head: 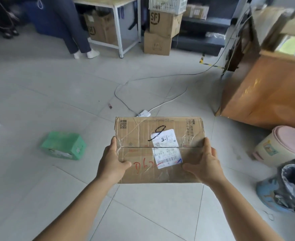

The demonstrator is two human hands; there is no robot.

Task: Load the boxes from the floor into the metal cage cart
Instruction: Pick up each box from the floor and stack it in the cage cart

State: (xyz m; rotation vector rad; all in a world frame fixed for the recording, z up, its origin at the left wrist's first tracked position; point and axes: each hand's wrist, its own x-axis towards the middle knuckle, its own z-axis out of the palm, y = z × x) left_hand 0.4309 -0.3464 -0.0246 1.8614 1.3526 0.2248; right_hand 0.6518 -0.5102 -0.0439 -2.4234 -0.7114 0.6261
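Note:
A flat brown cardboard box (139,134) with a white shipping label and a handwritten 9 is held up in front of me above the tiled floor. My left hand (112,159) grips its left edge, thumb on top. My right hand (204,164) grips its right edge the same way. A small green box (63,145) lies on the floor to the left. The metal cage cart is not in view.
A white power strip (144,113) and its cable trail across the floor just beyond the box. A wooden cabinet (265,94) stands at right, with a pink-lidded bin (282,146) and a lined waste bin (287,188) below it. Stacked cartons (160,32) and a person's legs (77,32) are at the back.

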